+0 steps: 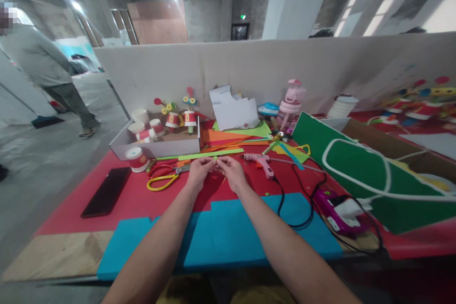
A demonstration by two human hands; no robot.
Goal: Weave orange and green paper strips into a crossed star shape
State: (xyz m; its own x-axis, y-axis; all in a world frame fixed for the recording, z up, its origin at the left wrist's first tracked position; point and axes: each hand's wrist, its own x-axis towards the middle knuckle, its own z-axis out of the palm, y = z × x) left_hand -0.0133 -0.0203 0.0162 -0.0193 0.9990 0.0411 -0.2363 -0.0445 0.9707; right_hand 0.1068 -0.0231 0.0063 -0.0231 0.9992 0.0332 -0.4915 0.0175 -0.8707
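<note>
My left hand [199, 172] and my right hand [231, 171] meet over the red table cover [135, 197], fingertips pinched together on a small green piece [215, 158] too small to make out. Just beyond them lies a long green paper strip [210, 154]. Yellow-handled scissors [164, 180] lie left of my left hand. A pink glue gun [261, 162] lies right of my right hand, its black cable running toward me.
A blue foam sheet [228, 235] lies near me. A black phone [107, 191] is at the left, a red-and-white paper cup [136, 158] and a box of cup figures [156, 140] behind it. A green board [359, 175] and purple glue gun [333, 209] are at the right. A person stands far left.
</note>
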